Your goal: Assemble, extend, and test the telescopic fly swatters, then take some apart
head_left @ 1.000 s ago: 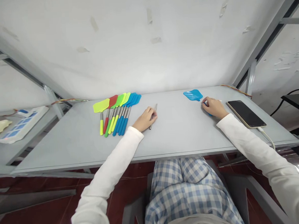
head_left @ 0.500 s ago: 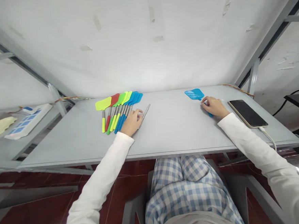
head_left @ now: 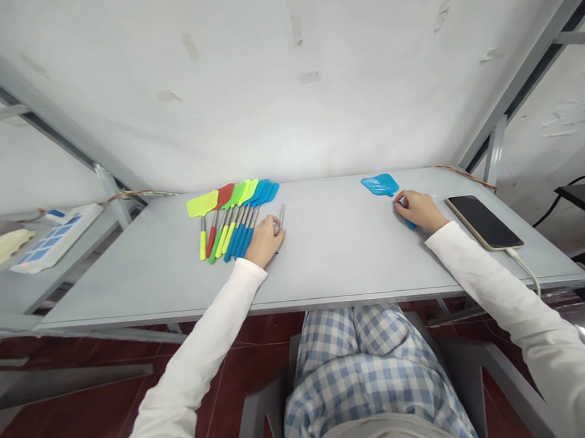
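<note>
My left hand (head_left: 265,241) is closed round a thin silver metal rod (head_left: 282,214), whose upper end sticks out past the fingers. Directly left of it lies a fanned row of small fly swatters with metal shafts: a yellow one (head_left: 202,204), a red one (head_left: 225,195), a green one (head_left: 233,198) and several blue ones (head_left: 269,192). Over on the right, my right hand (head_left: 419,210) has its thumb and finger pinched at a single blue fly swatter (head_left: 380,185). The palm hides most of its shaft, and part of its blue handle shows below the fingers.
A phone (head_left: 484,222) with a white cable (head_left: 525,269) lies right of my right hand. The grey table (head_left: 335,263) meets a white wall behind. Metal frame posts stand at both sides. A white power strip (head_left: 56,239) rests on the left side table.
My left hand has shifted slightly right, and the silver rod has turned more upright, with its tip further left. My right hand and the swatters stay in place.
</note>
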`<state>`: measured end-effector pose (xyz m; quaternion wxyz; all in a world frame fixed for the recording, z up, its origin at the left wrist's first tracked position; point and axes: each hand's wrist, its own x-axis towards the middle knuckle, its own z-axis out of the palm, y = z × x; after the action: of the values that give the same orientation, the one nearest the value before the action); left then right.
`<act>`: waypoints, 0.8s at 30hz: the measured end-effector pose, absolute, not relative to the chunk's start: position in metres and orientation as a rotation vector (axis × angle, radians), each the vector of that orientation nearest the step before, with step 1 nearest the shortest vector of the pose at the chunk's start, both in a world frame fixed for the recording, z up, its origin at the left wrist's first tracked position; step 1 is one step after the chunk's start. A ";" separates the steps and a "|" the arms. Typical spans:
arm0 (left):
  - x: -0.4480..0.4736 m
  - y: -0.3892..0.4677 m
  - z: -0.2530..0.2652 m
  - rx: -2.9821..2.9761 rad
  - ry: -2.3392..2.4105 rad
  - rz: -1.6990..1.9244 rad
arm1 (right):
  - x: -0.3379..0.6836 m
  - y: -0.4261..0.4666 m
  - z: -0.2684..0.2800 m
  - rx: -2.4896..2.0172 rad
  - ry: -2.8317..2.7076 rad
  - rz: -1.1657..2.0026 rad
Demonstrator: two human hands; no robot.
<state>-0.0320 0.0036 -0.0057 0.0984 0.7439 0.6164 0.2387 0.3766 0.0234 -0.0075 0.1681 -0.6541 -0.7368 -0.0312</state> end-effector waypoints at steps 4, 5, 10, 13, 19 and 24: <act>-0.035 0.005 -0.002 2.160 2.042 0.755 | 0.378 0.024 -0.008 -1.840 -2.058 -0.121; -0.038 0.005 -0.002 2.156 2.156 0.767 | 0.378 0.024 -0.008 -1.832 -2.037 -0.129; -0.057 0.016 -0.006 2.141 2.406 0.658 | 0.379 0.026 -0.008 -1.789 -1.978 -0.155; -0.062 0.024 -0.005 2.154 2.354 0.588 | 0.378 0.026 -0.008 -1.767 -1.975 -0.157; -0.058 0.032 0.011 1.988 2.327 0.404 | 0.372 0.023 -0.003 -1.713 -1.989 -0.174; -0.043 0.029 0.021 1.740 2.088 0.683 | 0.356 0.018 0.006 -1.538 -1.990 -0.091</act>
<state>-0.0431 0.0291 0.0214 0.1689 0.6119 0.7344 0.2401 0.3558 0.0182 0.0061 0.3073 -0.5816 -0.7524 -0.0346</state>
